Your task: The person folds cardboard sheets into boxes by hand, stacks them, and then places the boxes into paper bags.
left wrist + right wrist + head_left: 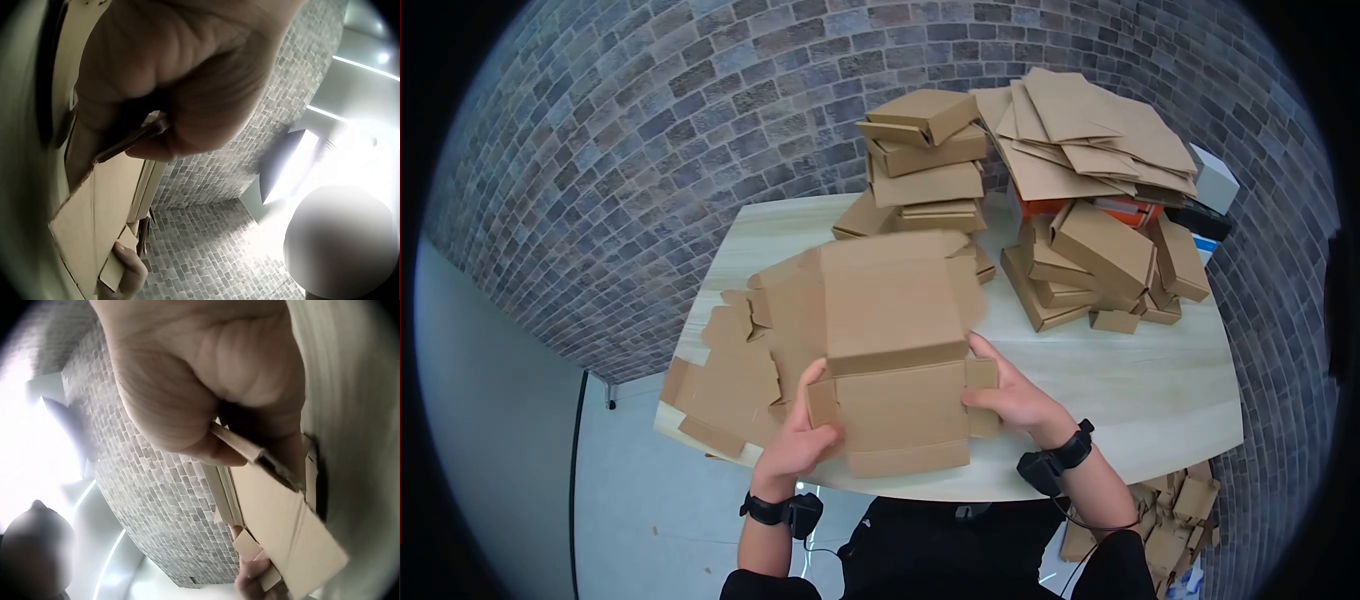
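Observation:
In the head view an unfolded brown cardboard box (905, 410) is held over the front of the table, its wide lid panel (890, 300) pointing away from the person. At its left edge the left hand (797, 440) pinches a small side flap (823, 403) between thumb and fingers. The right hand (1015, 397) grips the opposite side flap (982, 374), thumb on the inner face. Both wrist views show the cardboard edge running between thumb and fingers; the left wrist view also catches the far hand (130, 272) on the other side flap.
Flat cardboard blanks (735, 370) lie on the table's left. Folded boxes (925, 185) are stacked at the back, with more boxes (1100, 255) piled at the right. Flat sheets (1090, 140) rest above these. More cardboard (1175, 520) lies below the table's right front edge.

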Tool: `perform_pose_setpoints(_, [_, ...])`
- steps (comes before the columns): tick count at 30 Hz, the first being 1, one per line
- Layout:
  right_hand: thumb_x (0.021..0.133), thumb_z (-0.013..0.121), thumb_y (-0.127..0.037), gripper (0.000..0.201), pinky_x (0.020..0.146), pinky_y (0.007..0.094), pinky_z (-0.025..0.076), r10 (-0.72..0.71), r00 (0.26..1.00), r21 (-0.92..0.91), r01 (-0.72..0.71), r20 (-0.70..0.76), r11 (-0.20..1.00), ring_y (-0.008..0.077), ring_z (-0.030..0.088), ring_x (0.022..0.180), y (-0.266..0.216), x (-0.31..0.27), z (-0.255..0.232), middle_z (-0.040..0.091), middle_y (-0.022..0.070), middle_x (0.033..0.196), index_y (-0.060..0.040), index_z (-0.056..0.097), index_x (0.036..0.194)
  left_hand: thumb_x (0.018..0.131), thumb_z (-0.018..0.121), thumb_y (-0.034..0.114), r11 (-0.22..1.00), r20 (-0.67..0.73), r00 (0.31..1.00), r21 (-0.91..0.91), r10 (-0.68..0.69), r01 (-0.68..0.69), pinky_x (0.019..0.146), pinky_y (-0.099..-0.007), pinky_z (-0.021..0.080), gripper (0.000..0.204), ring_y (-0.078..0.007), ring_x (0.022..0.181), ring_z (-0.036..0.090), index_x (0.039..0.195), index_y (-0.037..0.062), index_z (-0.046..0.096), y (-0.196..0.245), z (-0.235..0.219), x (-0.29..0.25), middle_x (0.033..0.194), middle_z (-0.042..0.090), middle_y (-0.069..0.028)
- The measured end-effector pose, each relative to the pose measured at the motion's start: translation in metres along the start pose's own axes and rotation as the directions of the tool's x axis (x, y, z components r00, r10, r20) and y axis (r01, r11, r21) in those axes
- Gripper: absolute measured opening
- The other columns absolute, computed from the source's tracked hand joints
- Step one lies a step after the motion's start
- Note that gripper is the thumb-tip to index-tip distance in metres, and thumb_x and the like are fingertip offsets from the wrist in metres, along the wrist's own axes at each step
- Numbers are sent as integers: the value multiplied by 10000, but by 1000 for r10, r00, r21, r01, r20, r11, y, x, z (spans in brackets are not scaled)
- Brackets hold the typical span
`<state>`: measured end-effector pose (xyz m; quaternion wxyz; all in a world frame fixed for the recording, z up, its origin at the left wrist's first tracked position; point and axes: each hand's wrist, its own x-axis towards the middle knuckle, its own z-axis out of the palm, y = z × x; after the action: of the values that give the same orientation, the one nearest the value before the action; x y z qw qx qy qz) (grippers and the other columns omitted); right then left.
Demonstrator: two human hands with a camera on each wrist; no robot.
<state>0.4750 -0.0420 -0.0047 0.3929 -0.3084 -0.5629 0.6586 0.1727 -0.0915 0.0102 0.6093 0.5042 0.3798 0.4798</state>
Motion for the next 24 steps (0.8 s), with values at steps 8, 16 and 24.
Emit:
perform_pose_setpoints(8, [769,487,141,663,924,391,533,-6,991,806,-107,136,582,284,639,1075,20,-19,-56,614,162,1171,-15,384,1406,787,463,-175,760,370,927,-585,-61,283,896,-341,561,663,-228,1107,604,1394,71,359,-36,11,56,1234,530,-137])
perform_pose_setpoints(16, [757,444,63,691,964,407,518,59,992,823,-123,108,554,282,602,1126,4,-25,-58,573,174,1223,3,369,1441,783,403,-45,632,275,945,-705,-175,322,963,-418,514,551,-299,1127,597,1333,-6,422,-33,15,67,1209,580,-182])
perform_pose_setpoints(24, [873,441,40,401,925,310,509,-41,908,17,53,-416,998,193,620,1067,18,-18,-19,621,116,1186,1,564,1252,1009,346,239,992,16,995,-80,-95,96,1023,-367,438,412,-231,1222,523,1369,61,436,-41,62,68,1338,527,-163])
